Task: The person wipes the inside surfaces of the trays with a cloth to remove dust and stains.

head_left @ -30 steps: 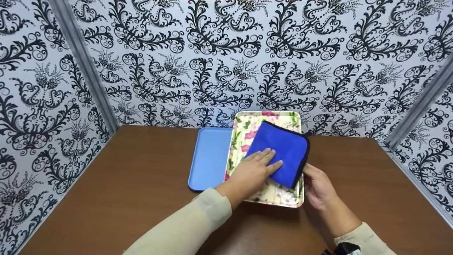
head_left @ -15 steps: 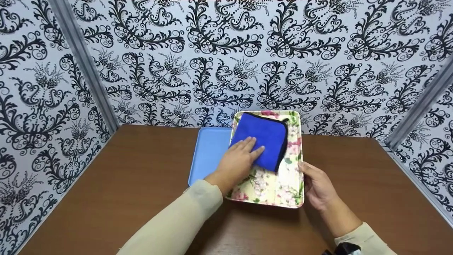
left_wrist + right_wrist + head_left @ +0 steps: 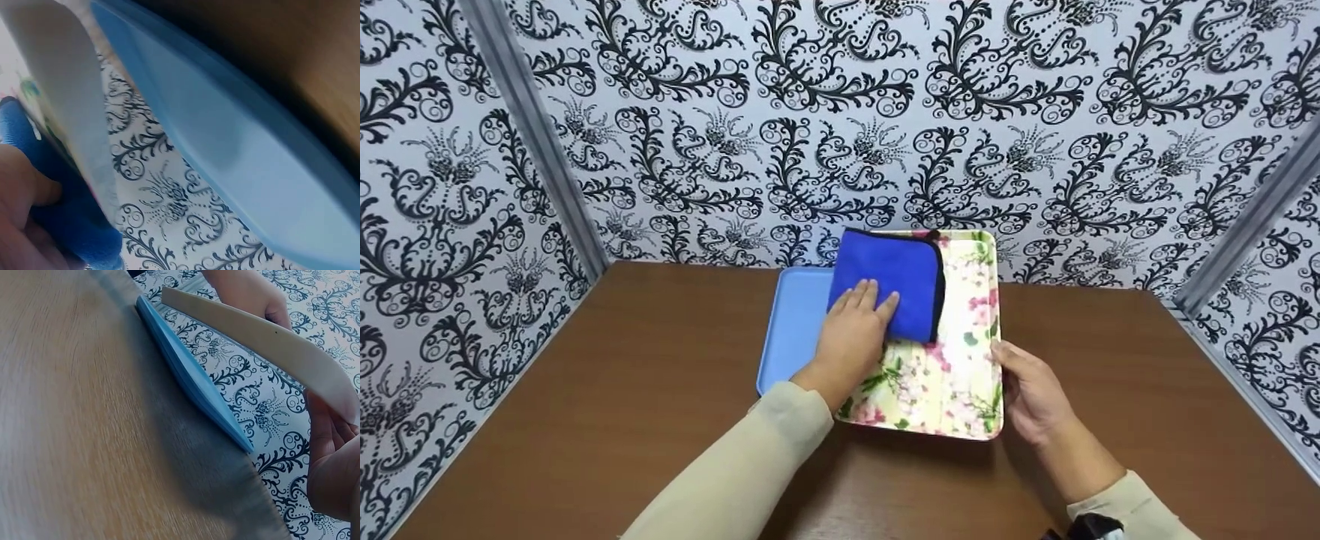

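My right hand grips the right edge of a floral tray, thumb near the rim and fingers underneath. In the right wrist view the tray is held up above the table, its pale underside showing. My left hand lies with straight fingers on a folded blue cloth with black edging, pressing it on the tray's upper left part. The cloth hangs past the tray's edge in the left wrist view. Below the floral tray is a blue tray, partly hidden by it.
The brown wooden table carries the blue tray, which looks like a stack in the right wrist view. Behind stands a wall with black scroll patterns, and grey strips run along its corners.
My left hand has slid the blue cloth leftward and up across the floral tray, from its right side to its upper left. My right hand keeps its grip on the tray's edge.
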`<state>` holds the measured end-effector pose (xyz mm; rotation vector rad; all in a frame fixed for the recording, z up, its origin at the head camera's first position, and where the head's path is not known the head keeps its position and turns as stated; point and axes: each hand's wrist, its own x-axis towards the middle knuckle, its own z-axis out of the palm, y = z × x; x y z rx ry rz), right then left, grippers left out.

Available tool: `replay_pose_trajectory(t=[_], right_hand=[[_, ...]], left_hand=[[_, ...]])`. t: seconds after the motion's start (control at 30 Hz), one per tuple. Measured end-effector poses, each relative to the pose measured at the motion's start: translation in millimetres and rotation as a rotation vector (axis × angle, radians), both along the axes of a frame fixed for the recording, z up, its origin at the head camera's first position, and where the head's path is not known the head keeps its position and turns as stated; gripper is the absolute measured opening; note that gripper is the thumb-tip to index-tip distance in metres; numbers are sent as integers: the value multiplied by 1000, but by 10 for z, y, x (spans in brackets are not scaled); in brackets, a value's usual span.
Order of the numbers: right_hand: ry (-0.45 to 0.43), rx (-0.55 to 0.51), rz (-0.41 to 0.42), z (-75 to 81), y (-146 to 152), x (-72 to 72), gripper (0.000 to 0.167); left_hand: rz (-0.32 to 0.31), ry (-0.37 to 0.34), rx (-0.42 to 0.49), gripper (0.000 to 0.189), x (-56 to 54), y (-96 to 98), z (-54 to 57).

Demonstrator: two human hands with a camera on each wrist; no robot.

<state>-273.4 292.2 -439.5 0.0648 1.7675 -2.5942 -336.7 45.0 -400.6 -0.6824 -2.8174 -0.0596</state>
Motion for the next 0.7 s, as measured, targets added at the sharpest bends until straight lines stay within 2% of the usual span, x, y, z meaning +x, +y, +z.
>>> replay_pose_trajectory(t=[0.17, 0.3, 0.43, 0.63, 0.7], right_hand=[[-1, 0, 18, -12, 0, 3, 31], [-15, 5, 25, -17, 3, 4, 31], [-6, -1, 20, -24, 12, 4, 32], [6, -4, -3, -5, 19, 5, 34], [5, 4, -8, 4, 20, 0, 34]], left_hand=[[-4, -46, 170, 67, 49, 43, -9], [-16, -35, 265, 62, 124, 80, -25], [-37, -4, 268, 58, 221, 140, -31], [-56, -39, 199, 61, 366, 253, 2], [-66, -31, 181, 63, 403, 288, -3]])
